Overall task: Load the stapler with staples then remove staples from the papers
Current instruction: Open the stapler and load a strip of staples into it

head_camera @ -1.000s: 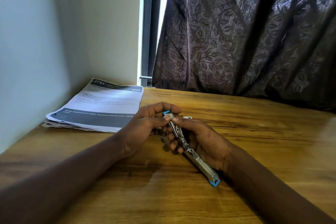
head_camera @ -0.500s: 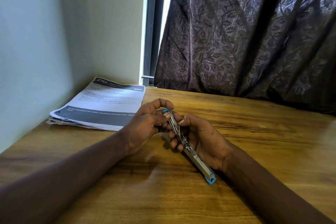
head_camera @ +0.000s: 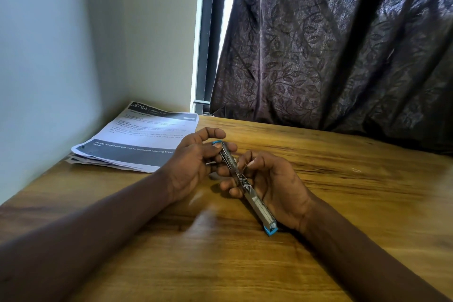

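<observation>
Head camera is looking down at a wooden table (head_camera: 343,203), where you are holding the stapler (head_camera: 245,185) between both hands, just above the tabletop. Your right hand (head_camera: 277,186) is cradling the stapler from the right, fingers curled around its middle and its near half lying along your palm; the near blue tip (head_camera: 270,230) is sitting close to the wood by your right wrist. Your left hand (head_camera: 193,164) is closing on the far end, thumb and forefinger pinching just below the far blue tip (head_camera: 217,142), the other fingers curled loosely beneath. The stapler is lying on a diagonal, far end toward upper left, near end toward lower right, with its metal channel facing up. Whether staples are sitting in the channel is too small to tell. The papers (head_camera: 137,140) are lying stacked at the far left of the table, against the wall (head_camera: 49,56), just beyond your left hand and apart from the stapler. A dark patterned curtain (head_camera: 343,44) is hanging behind the table's far edge. Both forearms are resting low across the near part of the table.
</observation>
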Demonstrator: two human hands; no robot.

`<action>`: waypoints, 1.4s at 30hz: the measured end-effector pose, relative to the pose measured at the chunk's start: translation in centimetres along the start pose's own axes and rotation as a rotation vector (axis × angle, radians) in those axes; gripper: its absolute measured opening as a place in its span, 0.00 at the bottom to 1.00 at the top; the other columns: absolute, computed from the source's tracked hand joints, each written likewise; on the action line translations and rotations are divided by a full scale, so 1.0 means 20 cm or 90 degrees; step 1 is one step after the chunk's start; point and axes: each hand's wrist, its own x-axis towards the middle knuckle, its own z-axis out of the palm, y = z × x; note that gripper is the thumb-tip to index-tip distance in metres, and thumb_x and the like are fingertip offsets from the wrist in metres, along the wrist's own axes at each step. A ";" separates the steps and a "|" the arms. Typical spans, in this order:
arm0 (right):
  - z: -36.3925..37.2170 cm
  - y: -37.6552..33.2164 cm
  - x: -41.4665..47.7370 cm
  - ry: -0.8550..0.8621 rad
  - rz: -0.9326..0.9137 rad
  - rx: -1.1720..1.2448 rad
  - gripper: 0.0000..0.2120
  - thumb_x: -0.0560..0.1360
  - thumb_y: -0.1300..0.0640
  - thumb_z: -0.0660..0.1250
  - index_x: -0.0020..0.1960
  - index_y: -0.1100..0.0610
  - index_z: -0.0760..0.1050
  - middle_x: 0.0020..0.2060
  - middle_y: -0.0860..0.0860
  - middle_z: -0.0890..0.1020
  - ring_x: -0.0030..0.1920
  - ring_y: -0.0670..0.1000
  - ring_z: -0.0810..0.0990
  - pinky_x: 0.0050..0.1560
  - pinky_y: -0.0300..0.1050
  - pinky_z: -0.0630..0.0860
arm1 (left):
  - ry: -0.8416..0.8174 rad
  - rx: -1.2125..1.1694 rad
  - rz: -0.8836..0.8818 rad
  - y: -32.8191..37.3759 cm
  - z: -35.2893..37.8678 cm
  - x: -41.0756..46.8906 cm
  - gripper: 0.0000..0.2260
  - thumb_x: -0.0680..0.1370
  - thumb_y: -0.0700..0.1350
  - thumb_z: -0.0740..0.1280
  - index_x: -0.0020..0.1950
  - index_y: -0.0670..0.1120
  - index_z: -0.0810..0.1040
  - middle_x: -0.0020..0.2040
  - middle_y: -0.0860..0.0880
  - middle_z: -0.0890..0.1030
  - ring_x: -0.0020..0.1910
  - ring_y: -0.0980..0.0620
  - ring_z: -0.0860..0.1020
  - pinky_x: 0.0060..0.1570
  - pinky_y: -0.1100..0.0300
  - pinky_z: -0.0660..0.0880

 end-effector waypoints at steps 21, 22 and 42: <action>-0.01 0.01 0.01 0.107 -0.063 -0.054 0.17 0.78 0.70 0.63 0.66 0.61 0.71 0.55 0.66 0.84 0.45 0.63 0.85 0.44 0.51 0.84 | 0.111 0.650 0.401 0.00 -0.06 0.00 0.08 0.78 0.44 0.71 0.53 0.55 0.78 0.55 0.58 0.78 0.54 0.58 0.77 0.49 0.54 0.78; -0.01 0.01 0.01 0.114 -0.070 -0.055 0.18 0.78 0.71 0.63 0.67 0.61 0.71 0.55 0.66 0.84 0.47 0.63 0.85 0.48 0.52 0.83 | 0.084 0.696 0.430 0.01 -0.06 0.00 0.08 0.77 0.44 0.72 0.51 0.55 0.79 0.54 0.57 0.77 0.55 0.57 0.77 0.50 0.52 0.78; -0.04 0.05 0.02 0.168 -0.072 -0.183 0.24 0.76 0.69 0.70 0.69 0.52 0.71 0.54 0.59 0.86 0.56 0.59 0.85 0.55 0.51 0.82 | -0.007 0.849 0.352 -0.04 -0.07 -0.01 0.08 0.72 0.56 0.73 0.50 0.59 0.84 0.59 0.57 0.73 0.60 0.57 0.70 0.56 0.54 0.72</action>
